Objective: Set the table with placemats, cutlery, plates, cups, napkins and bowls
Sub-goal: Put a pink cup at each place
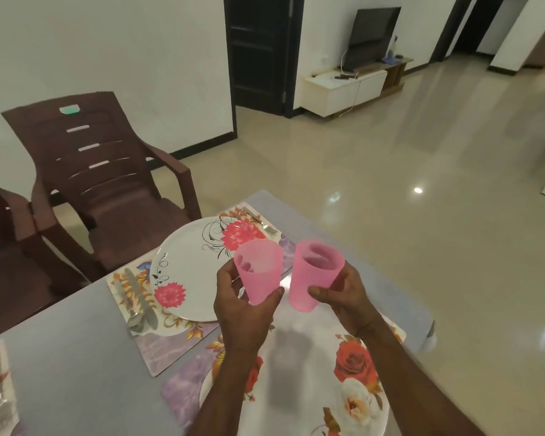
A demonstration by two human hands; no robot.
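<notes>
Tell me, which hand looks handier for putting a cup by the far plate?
Probably the left hand: its pink cup hangs just beside the far plate, while the right hand is farther off.

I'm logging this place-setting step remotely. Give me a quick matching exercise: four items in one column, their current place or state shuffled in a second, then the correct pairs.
Items:
1. left pink cup
2. right pink cup
3. knife and spoon
4. fork

Places:
A. on the placemat, near side of the far plate
B. held in the right hand
C. on the placemat, far side of that plate
D. held in the left hand

Pairs: 1-D, 2-B, 3-A, 4-C
</notes>
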